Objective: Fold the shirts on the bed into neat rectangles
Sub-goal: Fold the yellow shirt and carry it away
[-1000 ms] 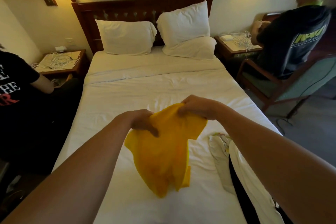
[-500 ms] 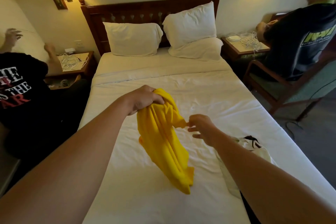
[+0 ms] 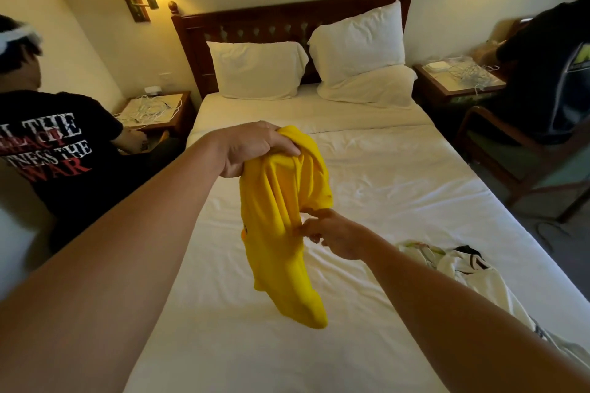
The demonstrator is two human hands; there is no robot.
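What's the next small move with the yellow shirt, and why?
Probably draw the right hand out to the side, spreading the yellow shirt before laying it flat on the bed. The shirt hangs bunched from the left hand, its lower end barely above the sheet, and the right hand pinches only an edge mid-way down.

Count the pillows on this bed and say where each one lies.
3. One pillow leans on the headboard at left; a second stands propped at right, on a third lying flat. Others may be hidden behind.
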